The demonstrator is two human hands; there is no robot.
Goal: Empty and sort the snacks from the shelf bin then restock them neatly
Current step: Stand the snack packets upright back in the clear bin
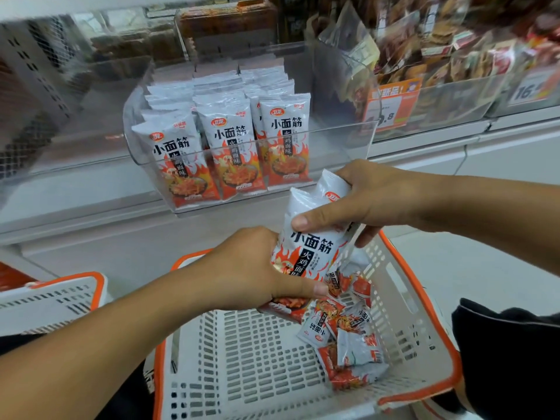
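A clear plastic shelf bin (pixel 342 131) holds several white and red snack packets (pixel 230 147) standing upright in rows. Just in front of it, above a white basket with an orange rim (pixel 424 301), I hold a small stack of the same packets (pixel 315 237). My left hand (pixel 251 268) grips the stack's lower end. Over the upper end curls my right hand (pixel 360 195), thumb across the front. Several more packets (pixel 348 334) lie loose in the basket's right side.
A second white and orange basket (pixel 51 301) sits at the left. To the right of the bin, other clear bins hold assorted snacks (pixel 439 50) behind orange price tags (pixel 391 101). The white shelf ledge (pixel 91 207) runs below the bin.
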